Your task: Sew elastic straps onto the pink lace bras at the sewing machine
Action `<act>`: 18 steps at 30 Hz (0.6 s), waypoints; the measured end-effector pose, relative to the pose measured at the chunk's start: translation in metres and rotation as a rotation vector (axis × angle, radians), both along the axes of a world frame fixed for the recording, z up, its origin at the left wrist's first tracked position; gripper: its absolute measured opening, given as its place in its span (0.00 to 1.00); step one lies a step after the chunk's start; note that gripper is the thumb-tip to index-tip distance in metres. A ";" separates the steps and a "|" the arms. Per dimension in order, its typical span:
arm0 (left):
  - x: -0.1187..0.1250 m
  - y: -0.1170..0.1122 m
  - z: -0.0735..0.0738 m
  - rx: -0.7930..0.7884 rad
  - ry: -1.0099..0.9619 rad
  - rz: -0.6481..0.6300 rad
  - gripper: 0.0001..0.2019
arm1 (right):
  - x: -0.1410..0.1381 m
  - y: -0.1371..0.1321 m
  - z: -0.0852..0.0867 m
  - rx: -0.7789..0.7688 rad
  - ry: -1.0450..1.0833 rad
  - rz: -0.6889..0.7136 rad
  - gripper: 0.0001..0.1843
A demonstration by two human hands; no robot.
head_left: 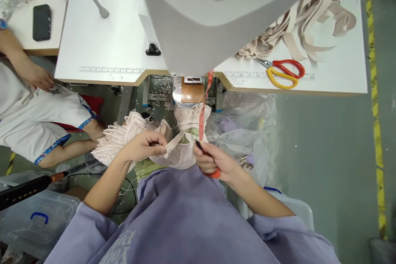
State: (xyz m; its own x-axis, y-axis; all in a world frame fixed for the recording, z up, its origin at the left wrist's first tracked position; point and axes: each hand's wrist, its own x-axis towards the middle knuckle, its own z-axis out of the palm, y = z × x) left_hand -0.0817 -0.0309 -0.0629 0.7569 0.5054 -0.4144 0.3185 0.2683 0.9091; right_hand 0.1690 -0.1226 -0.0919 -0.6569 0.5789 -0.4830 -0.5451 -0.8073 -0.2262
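Note:
My left hand pinches a pale strap of a beige lace bra, which lies over my lap and up against the sewing machine's bed. Just right of the bra, my right hand is closed around thread snips; their black tip and orange handle end show, the rest hidden by the fingers. A red cord runs from the machine head down to this hand. Beside my left forearm hangs a thick bundle of pale lace pieces.
The machine head looms over the white table. Red-and-yellow scissors and heaped beige straps lie at right. Clear plastic bags hang below the table edge. Another person's hand is at left, near a plastic box.

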 end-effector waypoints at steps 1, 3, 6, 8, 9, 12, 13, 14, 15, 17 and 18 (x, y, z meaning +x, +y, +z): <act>-0.001 0.000 0.000 -0.026 0.006 0.038 0.14 | 0.007 0.000 -0.001 0.030 -0.089 -0.036 0.26; -0.001 -0.002 -0.001 -0.056 0.019 0.108 0.13 | 0.022 0.000 -0.006 0.135 -0.318 -0.097 0.25; 0.007 -0.008 -0.001 -0.045 0.036 0.221 0.12 | 0.041 0.001 -0.015 0.398 -0.877 -0.166 0.23; 0.014 -0.012 0.000 -0.015 0.041 0.287 0.13 | 0.049 0.004 -0.021 0.569 -1.242 -0.097 0.21; 0.017 -0.013 0.000 0.006 0.044 0.310 0.13 | 0.050 0.006 -0.023 0.633 -1.364 -0.018 0.20; 0.026 -0.018 0.002 0.065 0.058 0.348 0.14 | 0.042 0.007 -0.023 0.733 -1.446 0.179 0.17; 0.028 -0.019 0.002 0.082 0.065 0.358 0.14 | 0.035 0.006 -0.020 0.736 -1.410 0.162 0.16; 0.031 -0.020 0.003 0.095 0.073 0.369 0.14 | 0.027 0.005 -0.017 0.730 -1.352 0.115 0.16; 0.034 -0.022 0.004 0.107 0.080 0.378 0.13 | 0.019 0.004 -0.013 0.723 -1.279 0.054 0.16; 0.041 -0.025 0.005 0.143 0.092 0.398 0.12 | 0.004 0.004 -0.005 0.722 -1.133 -0.064 0.18; 0.044 -0.026 0.006 0.160 0.094 0.406 0.11 | -0.002 0.005 -0.001 0.728 -1.074 -0.095 0.20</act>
State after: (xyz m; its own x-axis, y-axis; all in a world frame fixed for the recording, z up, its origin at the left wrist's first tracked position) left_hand -0.0375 -0.0572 -0.0568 0.4467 0.8170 -0.3646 0.3000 0.2472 0.9213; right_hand 0.1666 -0.1172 -0.0933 -0.0830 0.9516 -0.2959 0.1329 -0.2838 -0.9496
